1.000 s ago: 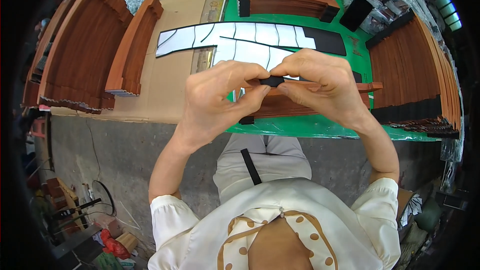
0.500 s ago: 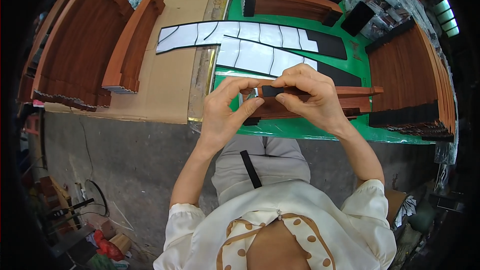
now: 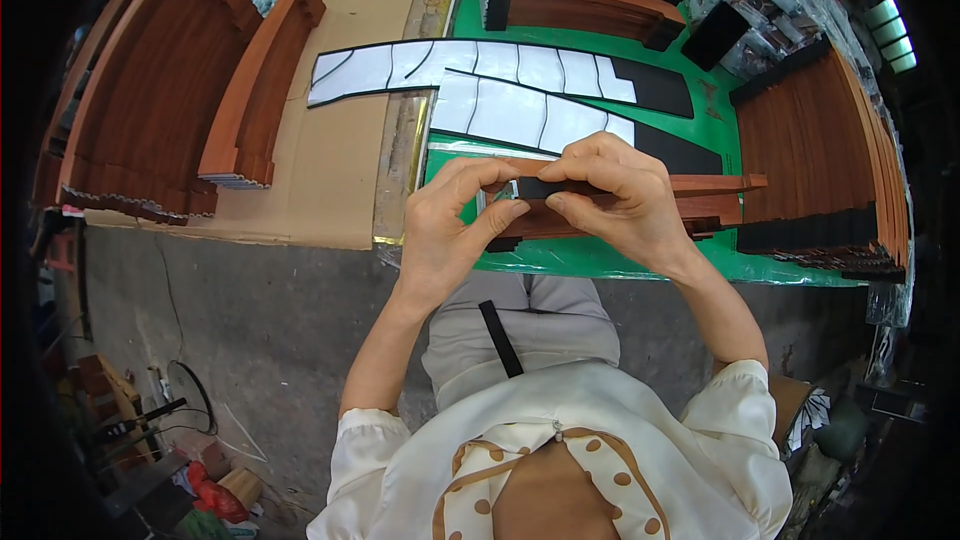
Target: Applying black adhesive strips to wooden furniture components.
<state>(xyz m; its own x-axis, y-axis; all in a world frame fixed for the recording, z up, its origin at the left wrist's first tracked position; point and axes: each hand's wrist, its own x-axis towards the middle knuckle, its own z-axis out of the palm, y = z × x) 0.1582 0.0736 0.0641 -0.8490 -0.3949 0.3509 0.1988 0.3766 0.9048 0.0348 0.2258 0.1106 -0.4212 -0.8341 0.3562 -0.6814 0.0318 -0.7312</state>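
Observation:
Over the table's front edge, a wood-grain moulding piece (image 3: 705,183) lies crosswise between my hands. A short black strip (image 3: 535,187) sits on it near its left end. My left hand (image 3: 448,215) is closed, with thumb and forefinger pinching at that end, where a small pale edge shows. My right hand (image 3: 628,202) is closed too, its fingers and thumb pressing the black strip against the moulding. Another wood-grain piece (image 3: 560,224) lies just below, partly hidden by my hands. On my lap rests a loose black strip (image 3: 500,338).
White-backed black sheets (image 3: 480,60) cut by several lines lie across green board (image 3: 715,145) and cardboard (image 3: 340,180). Stacked wood-grain mouldings stand left (image 3: 165,90), right (image 3: 815,150) and at the back (image 3: 585,10). A black phone-like slab (image 3: 715,37) lies beside plastic-wrapped pieces (image 3: 775,25).
The black strip now reaches farther left on the moulding, covering a brown bit that showed near its end. My right thumb has shifted slightly left. My left hand has barely moved.

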